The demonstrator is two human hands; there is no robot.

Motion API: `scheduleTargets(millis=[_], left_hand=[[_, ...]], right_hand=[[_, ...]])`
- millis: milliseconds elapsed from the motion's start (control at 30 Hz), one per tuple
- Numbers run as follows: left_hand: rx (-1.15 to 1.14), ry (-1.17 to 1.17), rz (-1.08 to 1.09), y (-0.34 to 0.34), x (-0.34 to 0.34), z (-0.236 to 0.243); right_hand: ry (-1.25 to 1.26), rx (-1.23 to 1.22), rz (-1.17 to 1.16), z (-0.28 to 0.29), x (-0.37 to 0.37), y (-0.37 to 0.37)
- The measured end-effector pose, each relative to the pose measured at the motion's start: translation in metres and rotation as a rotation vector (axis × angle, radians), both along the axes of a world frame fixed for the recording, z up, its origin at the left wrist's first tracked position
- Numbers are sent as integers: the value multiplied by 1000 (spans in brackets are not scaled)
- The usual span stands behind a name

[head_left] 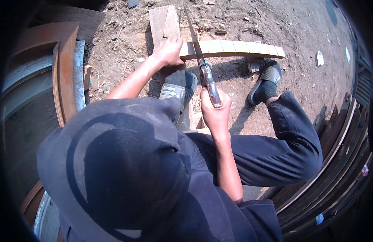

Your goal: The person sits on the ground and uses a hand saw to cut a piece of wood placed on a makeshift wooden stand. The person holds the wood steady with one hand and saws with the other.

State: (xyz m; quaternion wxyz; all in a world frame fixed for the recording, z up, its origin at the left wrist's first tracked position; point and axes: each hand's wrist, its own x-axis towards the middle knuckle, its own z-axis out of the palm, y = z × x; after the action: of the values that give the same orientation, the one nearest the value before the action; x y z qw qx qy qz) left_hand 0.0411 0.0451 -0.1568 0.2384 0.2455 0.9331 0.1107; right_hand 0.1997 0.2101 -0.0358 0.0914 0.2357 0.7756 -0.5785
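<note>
My right hand (216, 111) is wrapped round the handle of a handsaw (197, 48), a dark worn grip with a blue-green binding where the blade starts. Its long blade points away from me and crosses a pale, gently curved strip of wood (235, 47), marked along its length with several cross lines. At the strip's left end my left hand (169, 51) grips the wood, pressing it onto a thick wooden board (162, 24). My left foot, in a striped slide sandal (176, 90), rests close below that hand. How deep the blade sits in the wood cannot be made out.
A small wooden block (253, 66) is under the strip's right part, beside my right sandal (271, 74). Brown wooden frames (67, 76) lean at the left. Long dark planks (327, 161) are stacked at the lower right. Chips and scraps litter the dirt ground (299, 36).
</note>
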Motion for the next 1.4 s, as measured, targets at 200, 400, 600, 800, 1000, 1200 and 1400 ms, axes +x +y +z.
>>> scheduleTargets(millis=[200, 400, 600, 800, 1000, 1200, 1400], left_hand=[[-1, -47, 4, 7, -5, 3], [11, -22, -9, 4, -2, -4], [26, -7, -3, 3, -1, 1], [28, -12, -5, 5, -2, -2], [18, -42, 11, 4, -3, -1], [3, -18, 15, 0, -3, 0], [7, -49, 8, 4, -6, -3]], right_hand=[[-11, 24, -2, 40, 32, 9], [-65, -52, -20, 7, -2, 8], [-45, -66, -43, 37, 34, 20], [-42, 22, -4, 12, 1, 4], [-12, -8, -24, 40, 32, 4], [-7, -33, -34, 8, -7, 1], [-25, -40, -62, 33, 27, 14]])
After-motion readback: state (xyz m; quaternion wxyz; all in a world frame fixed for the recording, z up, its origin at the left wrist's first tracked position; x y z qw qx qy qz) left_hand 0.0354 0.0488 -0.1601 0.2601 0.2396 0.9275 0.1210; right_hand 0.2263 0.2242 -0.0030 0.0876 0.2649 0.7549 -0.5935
